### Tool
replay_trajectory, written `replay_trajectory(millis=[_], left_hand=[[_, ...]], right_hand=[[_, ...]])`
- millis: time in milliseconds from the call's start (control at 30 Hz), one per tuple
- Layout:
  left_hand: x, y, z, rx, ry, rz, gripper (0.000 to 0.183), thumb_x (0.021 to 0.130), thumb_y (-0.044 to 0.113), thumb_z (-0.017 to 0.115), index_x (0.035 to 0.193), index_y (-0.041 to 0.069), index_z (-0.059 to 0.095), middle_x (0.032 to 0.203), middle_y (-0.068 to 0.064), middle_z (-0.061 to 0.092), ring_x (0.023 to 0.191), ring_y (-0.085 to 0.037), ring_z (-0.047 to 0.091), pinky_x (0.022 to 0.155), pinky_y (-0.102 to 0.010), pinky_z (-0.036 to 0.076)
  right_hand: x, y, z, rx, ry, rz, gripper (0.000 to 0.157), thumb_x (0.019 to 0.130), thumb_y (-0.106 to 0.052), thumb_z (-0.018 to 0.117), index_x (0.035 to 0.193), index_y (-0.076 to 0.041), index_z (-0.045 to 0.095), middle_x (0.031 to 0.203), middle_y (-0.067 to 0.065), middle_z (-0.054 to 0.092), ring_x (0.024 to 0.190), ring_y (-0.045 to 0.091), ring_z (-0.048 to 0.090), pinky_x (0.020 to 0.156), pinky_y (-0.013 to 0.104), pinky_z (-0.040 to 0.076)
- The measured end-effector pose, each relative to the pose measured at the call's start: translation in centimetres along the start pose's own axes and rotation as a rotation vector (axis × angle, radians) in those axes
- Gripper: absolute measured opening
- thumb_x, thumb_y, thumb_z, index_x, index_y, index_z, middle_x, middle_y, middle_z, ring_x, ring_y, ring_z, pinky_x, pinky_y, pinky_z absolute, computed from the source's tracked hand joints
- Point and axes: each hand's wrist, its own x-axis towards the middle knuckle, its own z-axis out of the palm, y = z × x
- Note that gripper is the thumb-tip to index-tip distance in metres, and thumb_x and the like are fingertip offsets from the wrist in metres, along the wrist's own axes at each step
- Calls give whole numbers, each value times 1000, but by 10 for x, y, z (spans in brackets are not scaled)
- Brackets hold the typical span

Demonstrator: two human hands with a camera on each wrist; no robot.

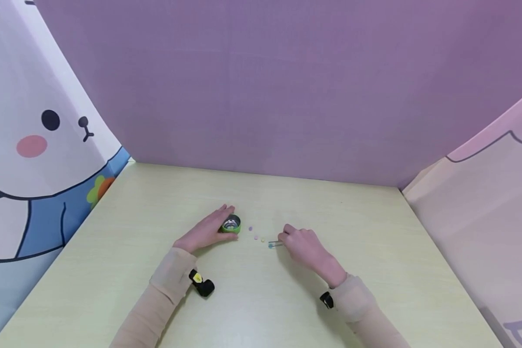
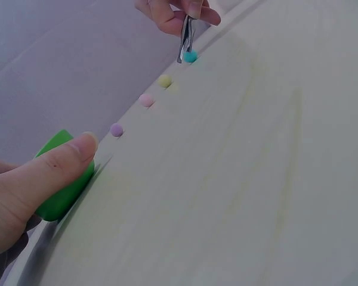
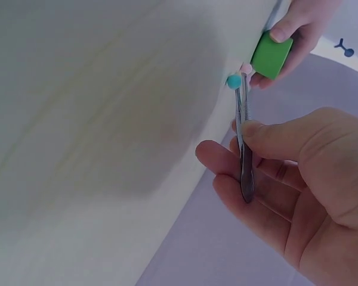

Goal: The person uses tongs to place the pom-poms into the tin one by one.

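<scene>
My left hand (image 1: 206, 230) holds a small green cup (image 1: 231, 224) with a shiny metal inside, its thumb on the near side and fingers on the far side. What lies in the cup is too small to tell. Between the thumb and fingers of my right hand (image 1: 305, 249) are metal tweezers (image 3: 244, 131), pinched near the middle, tips pointing left. The two tips stand apart at a teal ball (image 3: 234, 81); whether both touch it I cannot tell. A yellow ball (image 2: 164, 80), a pink ball (image 2: 146, 100) and a purple ball (image 2: 116, 130) lie between the tweezers and the cup.
The pale wooden table (image 1: 252, 299) spreads around both hands. A purple backdrop (image 1: 261, 87) rises behind its far edge, with a printed cartoon panel (image 1: 48, 193) on the left and a pink panel (image 1: 483, 203) on the right. Wrist cameras sit at both sleeves.
</scene>
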Motion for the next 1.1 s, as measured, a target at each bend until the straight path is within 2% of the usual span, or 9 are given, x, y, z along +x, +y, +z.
replay_trajectory(millis=[533, 867, 1100], left_hand=[[2, -3, 2, 6, 5, 15, 94, 88, 51, 70, 158, 7, 23, 165, -19, 18, 154, -38, 18, 124, -58, 23], [2, -3, 1, 5, 2, 6, 95, 88, 51, 70, 158, 8, 23, 166, -18, 18, 154, -38, 18, 124, -58, 22], [2, -2, 1, 3, 5, 8, 94, 88, 50, 70, 158, 7, 23, 165, -19, 18, 153, -39, 18, 123, -58, 23]], right_hand=[[-3, 0, 0, -24, -4, -1, 13, 87, 0, 70, 95, -8, 76, 85, 3, 66, 55, 11, 55, 43, 18, 44], [-1, 0, 1, -18, -15, 11, 12, 88, -2, 70, 96, -9, 76, 86, 3, 67, 53, 9, 50, 42, 16, 38], [-1, 1, 1, -21, -8, 8, 13, 87, -2, 70, 96, -9, 76, 88, 3, 68, 53, 9, 50, 42, 15, 38]])
